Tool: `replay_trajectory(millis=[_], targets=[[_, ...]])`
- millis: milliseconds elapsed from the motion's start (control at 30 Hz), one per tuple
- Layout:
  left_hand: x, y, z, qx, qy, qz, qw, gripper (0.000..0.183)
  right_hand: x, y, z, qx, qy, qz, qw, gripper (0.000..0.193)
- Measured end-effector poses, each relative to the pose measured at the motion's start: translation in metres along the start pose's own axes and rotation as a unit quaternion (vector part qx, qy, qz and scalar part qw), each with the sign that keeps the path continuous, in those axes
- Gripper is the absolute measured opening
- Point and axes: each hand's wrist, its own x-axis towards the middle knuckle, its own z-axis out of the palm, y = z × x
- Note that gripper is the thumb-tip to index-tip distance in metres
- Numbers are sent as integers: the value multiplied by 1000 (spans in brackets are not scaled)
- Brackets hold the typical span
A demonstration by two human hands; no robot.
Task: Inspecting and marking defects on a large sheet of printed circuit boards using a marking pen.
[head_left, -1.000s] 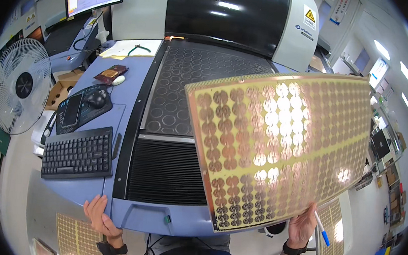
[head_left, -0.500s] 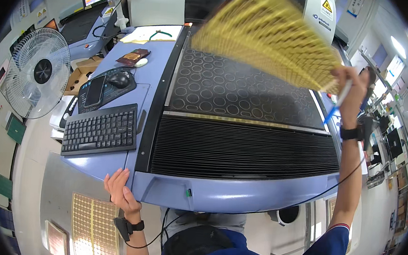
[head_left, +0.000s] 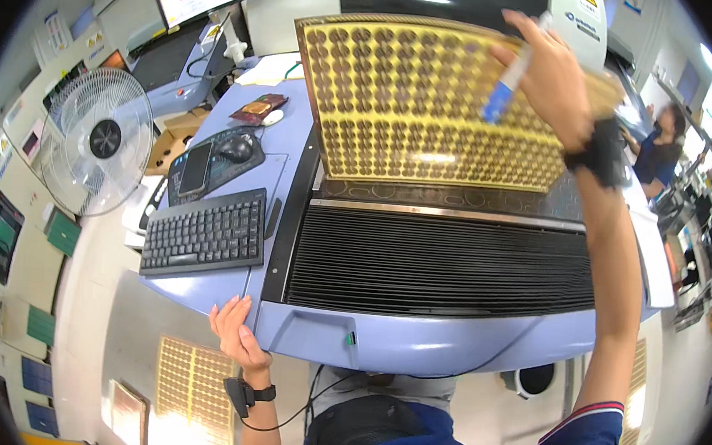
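Note:
A yellow panel (head_left: 420, 102) with rows of brown ring patterns stands tilted up over the dark machine bed (head_left: 458, 200), its lower edge close to the bed. My right hand (head_left: 551, 83) reaches across the panel's right side at its upper edge. It holds a white and blue marker pen (head_left: 507, 82); blur hides how firmly the fingers grip the panel as well. Along the machine's front left edge is my left hand (head_left: 237, 334), its fingers stretched out and nothing in them.
A black keyboard (head_left: 205, 231), a phone (head_left: 195, 168) and a mouse (head_left: 239, 148) lie on the left ledge. Beyond it stands a fan (head_left: 105, 138). Another patterned panel (head_left: 195, 390) lies low at left. A cable (head_left: 307, 415) hangs at my waist. Another person (head_left: 659, 146) is at far right.
My right hand has moved left and forward, swinging the yellow panel down from its raised slant so its patterned face shows clearly. My left hand stays at the machine's edge.

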Motion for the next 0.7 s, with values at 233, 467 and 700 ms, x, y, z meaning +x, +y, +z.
replay_trajectory(millis=[233, 467, 700], targets=[[2, -1, -4, 14, -12, 6, 1000, 42, -108, -48, 137, 109, -173, 25, 979, 51], [-1, 2, 1, 8, -15, 4, 1000, 42, -187, -44, 114, 254, -335, 136, 897, 61], [2, 6, 1, 13, -13, -10, 1000, 42, -208, -70, 65, 210, -359, 44, 908, 63]])
